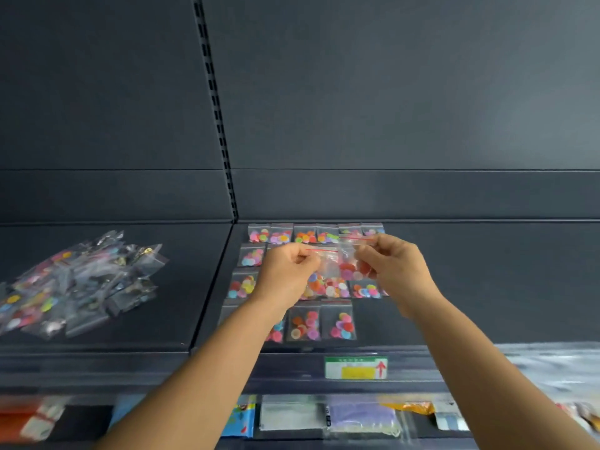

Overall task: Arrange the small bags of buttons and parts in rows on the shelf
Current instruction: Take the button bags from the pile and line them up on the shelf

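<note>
Small clear bags of coloured buttons lie in rows (305, 234) on the dark shelf (454, 287), reaching from the back wall to the front edge. My left hand (287, 271) pinches one clear bag with a red zip strip (324, 266) above the middle rows. My right hand (394, 266) pinches a second bag holding red and pink buttons (352, 266), right beside the first. Both bags are lifted off the shelf and overlap slightly. My hands hide part of the middle rows.
A loose heap of unsorted clear bags (78, 284) lies on the left shelf section. A green and yellow price label (356, 367) sits on the shelf's front rail. Packaged goods (324, 417) fill the shelf below. Bare shelf lies right of the rows.
</note>
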